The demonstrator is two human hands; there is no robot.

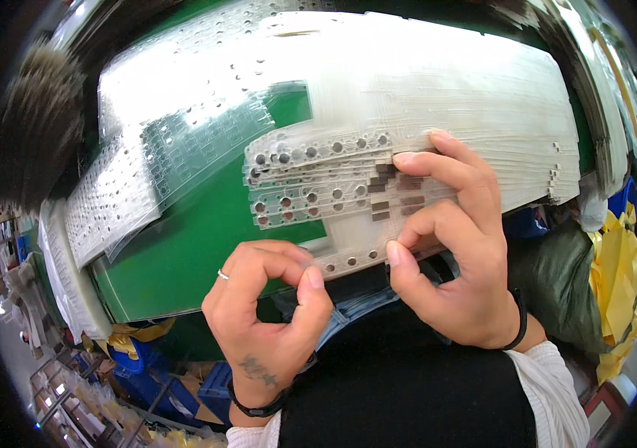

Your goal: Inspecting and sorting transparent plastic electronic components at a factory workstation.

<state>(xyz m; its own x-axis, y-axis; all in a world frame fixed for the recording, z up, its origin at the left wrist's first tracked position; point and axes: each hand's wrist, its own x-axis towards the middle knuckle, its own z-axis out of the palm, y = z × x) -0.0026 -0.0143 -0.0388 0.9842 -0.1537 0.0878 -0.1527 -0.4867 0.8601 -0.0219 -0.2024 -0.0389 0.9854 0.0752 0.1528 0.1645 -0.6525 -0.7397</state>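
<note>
Thin translucent plastic sheets lie fanned in an overlapping stack. Their near-left part carries rows of dark round dots and small dark rectangles. At the near edge, one sheet's dotted strip spans the gap between my hands. My left hand, with a ring on one finger, pinches the left end of that strip between thumb and bent fingers. On the right, my right hand has thumb and forefinger closed at the strip's other end. Its other fingers reach over the stack, near the dark rectangles.
The stack rests on a green tabletop. More clear dotted sheets lie at the left. White stacked sheets stand by the table's left edge. A dark green bag and yellow sheets are at the right.
</note>
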